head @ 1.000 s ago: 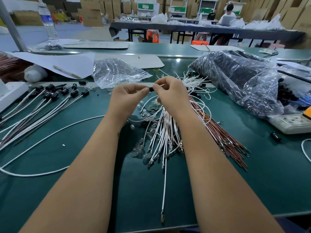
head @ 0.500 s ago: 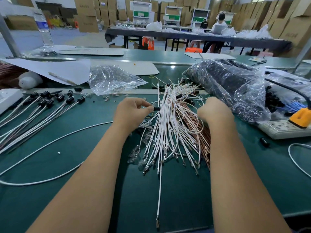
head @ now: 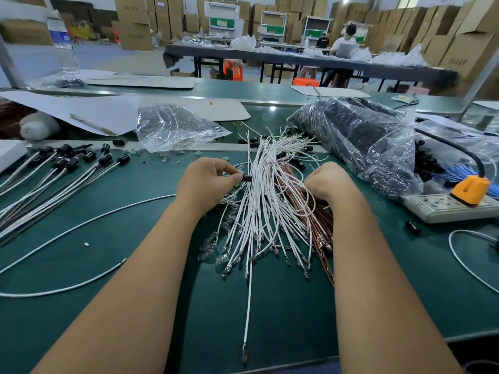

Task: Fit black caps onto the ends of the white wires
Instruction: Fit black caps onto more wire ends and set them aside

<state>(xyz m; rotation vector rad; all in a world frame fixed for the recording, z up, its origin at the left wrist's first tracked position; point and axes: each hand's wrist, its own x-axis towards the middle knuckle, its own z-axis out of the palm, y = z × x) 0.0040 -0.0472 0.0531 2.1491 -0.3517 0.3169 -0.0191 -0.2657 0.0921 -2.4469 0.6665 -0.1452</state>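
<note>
A small black cap [head: 247,178] was pinched at the fingertips of the left hand [head: 208,182], at the left edge of the bundle of white wires [head: 266,195] that lay fanned across the green table [head: 283,306]. The right hand [head: 328,182] was curled into a loose fist on the right side of the same bundle, over a few looped strands; whether it actually gripped a wire could not be told. One single white wire [head: 248,306] ran out from the near end of the bundle toward the table's front edge. Reddish-brown wires [head: 321,228] lay just beside the bundle, under its right side. Loose black caps [head: 295,160] were scattered at the bundle's far end. A large clear bag of black parts [head: 359,136] sat to the right of the bundle and behind it, with a power strip [head: 445,206] carrying an orange plug [head: 471,186] farther right. Left of the bundle, well apart, lay a row of finished wires [head: 54,179] (each tipped with a black cap). A smaller clear bag [head: 172,125] rested behind the bundle to the left, and a long white cable [head: 89,225] curved across the table between the finished row and the left forearm.
</note>
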